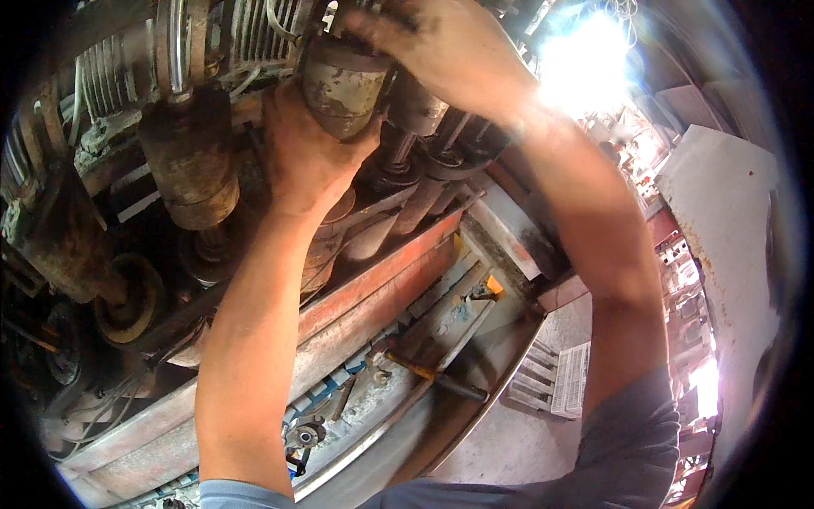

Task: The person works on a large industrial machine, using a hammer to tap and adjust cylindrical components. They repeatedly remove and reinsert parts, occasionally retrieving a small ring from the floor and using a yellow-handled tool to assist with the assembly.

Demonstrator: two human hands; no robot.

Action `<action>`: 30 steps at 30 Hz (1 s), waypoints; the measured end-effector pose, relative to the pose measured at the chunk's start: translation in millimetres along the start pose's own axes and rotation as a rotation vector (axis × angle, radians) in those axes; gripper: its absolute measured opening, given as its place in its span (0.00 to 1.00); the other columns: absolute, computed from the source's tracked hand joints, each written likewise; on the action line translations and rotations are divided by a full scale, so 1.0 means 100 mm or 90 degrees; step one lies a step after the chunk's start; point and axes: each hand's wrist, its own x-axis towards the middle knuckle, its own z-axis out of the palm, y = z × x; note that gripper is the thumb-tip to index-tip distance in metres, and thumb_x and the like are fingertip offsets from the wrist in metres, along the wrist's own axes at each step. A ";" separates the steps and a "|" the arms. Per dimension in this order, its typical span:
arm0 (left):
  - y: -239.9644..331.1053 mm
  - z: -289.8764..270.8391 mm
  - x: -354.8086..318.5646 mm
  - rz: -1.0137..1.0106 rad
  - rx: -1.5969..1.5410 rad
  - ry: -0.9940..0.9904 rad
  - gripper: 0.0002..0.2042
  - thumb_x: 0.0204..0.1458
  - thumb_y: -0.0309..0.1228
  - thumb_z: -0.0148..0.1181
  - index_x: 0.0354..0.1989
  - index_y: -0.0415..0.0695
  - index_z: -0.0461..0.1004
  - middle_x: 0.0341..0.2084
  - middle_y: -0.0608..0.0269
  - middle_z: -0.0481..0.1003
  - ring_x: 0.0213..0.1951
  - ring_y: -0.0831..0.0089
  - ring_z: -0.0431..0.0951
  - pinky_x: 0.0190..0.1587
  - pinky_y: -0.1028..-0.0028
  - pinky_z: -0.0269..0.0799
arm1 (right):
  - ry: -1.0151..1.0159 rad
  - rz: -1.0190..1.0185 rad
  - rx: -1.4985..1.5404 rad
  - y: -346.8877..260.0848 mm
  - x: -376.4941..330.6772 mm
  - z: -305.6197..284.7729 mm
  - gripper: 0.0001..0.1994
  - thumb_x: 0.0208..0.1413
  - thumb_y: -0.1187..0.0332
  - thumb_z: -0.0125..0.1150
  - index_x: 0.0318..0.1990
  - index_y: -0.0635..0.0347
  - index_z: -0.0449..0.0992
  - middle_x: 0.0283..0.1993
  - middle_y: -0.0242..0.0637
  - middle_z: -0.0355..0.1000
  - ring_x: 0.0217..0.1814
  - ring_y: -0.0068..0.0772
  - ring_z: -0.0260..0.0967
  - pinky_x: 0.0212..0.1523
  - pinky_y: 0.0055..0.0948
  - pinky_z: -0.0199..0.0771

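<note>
A grimy metal cylinder with a worn, pale lower band stands upright at the upper middle. My left hand is wrapped round its lower part from below, thumb on the right side. Over the top of this cylinder reaches my right hand, its fingers pointing left; they are blurred and partly cut off by the frame, so their grip is unclear. A second cylinder sits just below my right wrist. To the left hangs a larger, rusty cylinder with a shiny rod above it.
Below the cylinders runs a worn red beam. On a ledge beneath lie a hammer with a yellow-orange section and several small tools and parts. A white slatted crate stands lower right. Bright light glares at the upper right beside a pale panel.
</note>
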 end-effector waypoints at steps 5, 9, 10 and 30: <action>-0.04 0.03 -0.03 -0.043 -0.021 -0.015 0.38 0.35 0.41 0.80 0.51 0.34 0.66 0.46 0.44 0.70 0.49 0.49 0.72 0.53 0.54 0.71 | 0.094 0.187 0.550 0.03 -0.11 0.52 0.33 0.65 0.45 0.53 0.66 0.66 0.64 0.67 0.49 0.62 0.69 0.44 0.59 0.68 0.38 0.57; -0.07 0.02 -0.01 -0.072 -0.042 -0.060 0.38 0.30 0.42 0.80 0.47 0.33 0.66 0.46 0.41 0.69 0.50 0.44 0.72 0.52 0.53 0.71 | 0.208 0.133 0.792 0.04 -0.01 0.99 0.36 0.69 0.44 0.51 0.72 0.65 0.61 0.74 0.43 0.59 0.75 0.37 0.55 0.74 0.33 0.51; -0.07 0.01 0.00 -0.051 -0.046 -0.051 0.38 0.29 0.41 0.80 0.47 0.33 0.67 0.45 0.41 0.69 0.50 0.43 0.71 0.53 0.53 0.71 | 0.232 0.104 0.821 0.04 0.02 1.05 0.36 0.69 0.44 0.51 0.72 0.64 0.60 0.73 0.43 0.60 0.74 0.37 0.56 0.74 0.33 0.52; 0.06 0.15 0.07 -0.419 -1.175 -0.090 0.26 0.43 0.24 0.72 0.52 0.44 0.70 0.46 0.63 0.73 0.47 0.69 0.74 0.52 0.67 0.73 | 0.196 0.263 1.030 -0.21 0.13 1.01 0.19 0.66 0.54 0.55 0.52 0.60 0.78 0.49 0.40 0.79 0.49 0.40 0.77 0.56 0.40 0.76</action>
